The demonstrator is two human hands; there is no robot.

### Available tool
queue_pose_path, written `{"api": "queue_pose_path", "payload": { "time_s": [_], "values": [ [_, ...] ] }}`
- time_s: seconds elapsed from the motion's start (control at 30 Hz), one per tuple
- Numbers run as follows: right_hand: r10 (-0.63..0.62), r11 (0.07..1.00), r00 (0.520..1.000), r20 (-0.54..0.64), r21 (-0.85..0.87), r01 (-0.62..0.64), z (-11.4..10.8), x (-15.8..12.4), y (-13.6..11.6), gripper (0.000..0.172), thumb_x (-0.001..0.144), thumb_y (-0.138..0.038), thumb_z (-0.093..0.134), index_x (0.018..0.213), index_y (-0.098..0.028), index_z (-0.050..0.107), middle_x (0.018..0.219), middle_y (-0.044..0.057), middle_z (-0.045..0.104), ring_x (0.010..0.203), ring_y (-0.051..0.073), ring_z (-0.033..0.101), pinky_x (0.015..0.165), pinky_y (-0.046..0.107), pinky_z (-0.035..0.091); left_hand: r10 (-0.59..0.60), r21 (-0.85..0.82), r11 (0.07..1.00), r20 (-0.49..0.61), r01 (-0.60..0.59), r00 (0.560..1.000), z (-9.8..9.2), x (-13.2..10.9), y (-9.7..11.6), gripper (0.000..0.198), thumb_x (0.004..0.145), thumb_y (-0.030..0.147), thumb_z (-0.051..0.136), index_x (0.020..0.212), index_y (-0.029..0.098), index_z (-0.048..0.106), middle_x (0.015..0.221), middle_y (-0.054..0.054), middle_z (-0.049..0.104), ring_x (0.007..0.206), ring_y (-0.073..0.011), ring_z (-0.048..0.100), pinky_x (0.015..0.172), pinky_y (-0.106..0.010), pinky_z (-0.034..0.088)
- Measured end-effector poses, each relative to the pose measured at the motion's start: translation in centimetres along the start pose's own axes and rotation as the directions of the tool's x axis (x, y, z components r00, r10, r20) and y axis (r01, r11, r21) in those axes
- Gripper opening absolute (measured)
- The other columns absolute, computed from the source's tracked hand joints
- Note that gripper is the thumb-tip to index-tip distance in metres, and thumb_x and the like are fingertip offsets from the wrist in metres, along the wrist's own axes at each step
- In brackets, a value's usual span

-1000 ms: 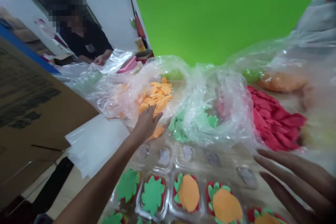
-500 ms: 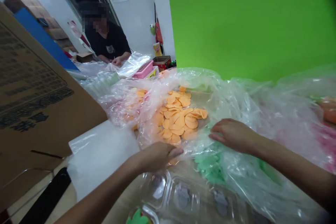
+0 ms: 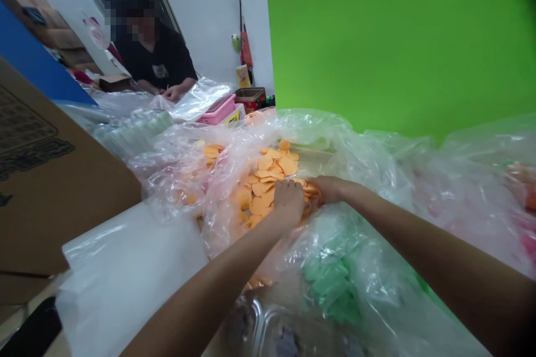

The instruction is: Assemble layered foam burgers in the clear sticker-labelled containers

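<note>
Thin, flat, rounded orange pieces point(image 3: 263, 201), like foam or felt cut-outs, lie heaped in an open clear plastic bag point(image 3: 218, 220). Reaching into that bag, my left hand point(image 3: 290, 201) has its fingers curled down over the pieces. Facing it from the right, my right hand point(image 3: 330, 188) grips the folded right edge of the heap, its fingertips partly hidden by orange pieces. Between the two hands a bunch of orange pieces is squeezed together. Green leaf-like pieces point(image 3: 335, 284) lie under clear plastic below my right forearm.
Clear plastic trays point(image 3: 288, 340) sit at the bottom edge. White sheets point(image 3: 134, 268) and a cardboard box point(image 3: 67, 178) stand left. A green panel point(image 3: 397, 39) rises behind. Across the table, a person in a black shirt point(image 3: 154, 61) works near a pink basket point(image 3: 218, 111).
Both hands have moved forward into the bag and closed toward each other on the orange pieces. The view has shifted somewhat, with the box and person farther left.
</note>
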State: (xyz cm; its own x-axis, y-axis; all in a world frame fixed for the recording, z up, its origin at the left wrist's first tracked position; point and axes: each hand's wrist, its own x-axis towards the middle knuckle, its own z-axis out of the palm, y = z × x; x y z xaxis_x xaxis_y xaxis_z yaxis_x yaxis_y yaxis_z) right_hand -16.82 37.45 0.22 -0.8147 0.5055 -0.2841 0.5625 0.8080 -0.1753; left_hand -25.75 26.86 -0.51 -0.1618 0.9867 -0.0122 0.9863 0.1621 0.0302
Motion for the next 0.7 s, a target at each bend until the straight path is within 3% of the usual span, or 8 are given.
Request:
{"api": "queue_pose_path", "payload": {
  "time_s": [0.17,0.27,0.4,0.5,0.6,0.7],
  "values": [
    [0.034,0.970,0.998,-0.054,0.241,-0.020,0.5,-0.1,1.5,0.024,0.084,-0.029,0.051,0.104,-0.016,0.055,0.106,0.006,0.057,0.093,0.018,0.056,0.081,0.040,0.046,-0.057,-0.057,0.997,-0.015,0.056,0.998,0.5,-0.5,0.3,0.046,0.078,0.038,0.052,0.114,0.010,0.044,0.109,-0.016,0.052,0.103,-0.0284,0.047,0.088,-0.041,0.032],
    [0.119,0.889,0.987,-0.112,0.454,-0.056,0.0,-0.3,2.1,0.022,0.085,-0.030,0.050,0.100,-0.015,0.056,0.103,0.005,0.058,0.090,0.018,0.057,0.079,0.038,0.047,-0.083,-0.131,0.988,0.009,0.084,0.996,0.4,0.6,-0.6,0.055,0.073,0.048,0.055,0.108,0.008,0.047,0.110,-0.020,0.051,0.107,-0.0337,0.043,0.087,-0.043,0.032],
    [0.213,0.664,0.966,-0.144,0.747,-0.036,-0.8,-0.8,2.5,0.031,0.088,-0.033,0.044,0.112,-0.014,0.049,0.104,0.007,0.058,0.087,0.017,0.059,0.073,0.037,0.050,-0.015,-0.294,0.956,0.038,0.025,0.999,-0.1,1.1,-0.8,0.050,0.069,0.050,0.058,0.099,0.010,0.051,0.105,-0.017,0.056,0.104,-0.0331,0.047,0.088,-0.043,0.033],
    [0.190,0.468,0.971,-0.142,0.883,0.037,-1.7,-1.9,1.7,0.031,0.092,-0.025,0.030,0.117,-0.011,0.043,0.113,0.013,0.055,0.095,0.018,0.059,0.078,0.036,0.051,0.002,-0.456,0.890,0.024,0.009,1.000,-0.6,0.2,-0.3,0.036,0.073,0.041,0.057,0.095,0.014,0.053,0.102,-0.013,0.059,0.100,-0.0285,0.051,0.086,-0.039,0.036],
    [0.085,0.308,0.982,-0.170,0.941,0.136,-3.0,-4.0,0.1,0.032,0.089,-0.017,0.025,0.112,-0.008,0.045,0.121,0.016,0.052,0.107,0.016,0.054,0.090,0.029,0.046,-0.052,-0.651,0.758,0.000,0.039,0.999,-1.2,-0.5,-0.9,0.029,0.079,0.037,0.049,0.099,0.016,0.053,0.106,-0.009,0.060,0.098,-0.0228,0.054,0.084,-0.034,0.040],
    [-0.039,0.106,0.979,-0.199,0.974,0.202,-4.1,-7.3,-1.6,0.029,0.086,-0.016,0.035,0.113,-0.011,0.045,0.125,0.013,0.050,0.111,0.014,0.051,0.097,0.027,0.040,-0.175,-0.817,0.563,0.033,0.127,0.984,-2.1,-1.0,-3.0,0.037,0.083,0.041,0.039,0.104,0.014,0.053,0.107,-0.009,0.060,0.097,-0.0211,0.056,0.080,-0.032,0.043]
  ]
}}
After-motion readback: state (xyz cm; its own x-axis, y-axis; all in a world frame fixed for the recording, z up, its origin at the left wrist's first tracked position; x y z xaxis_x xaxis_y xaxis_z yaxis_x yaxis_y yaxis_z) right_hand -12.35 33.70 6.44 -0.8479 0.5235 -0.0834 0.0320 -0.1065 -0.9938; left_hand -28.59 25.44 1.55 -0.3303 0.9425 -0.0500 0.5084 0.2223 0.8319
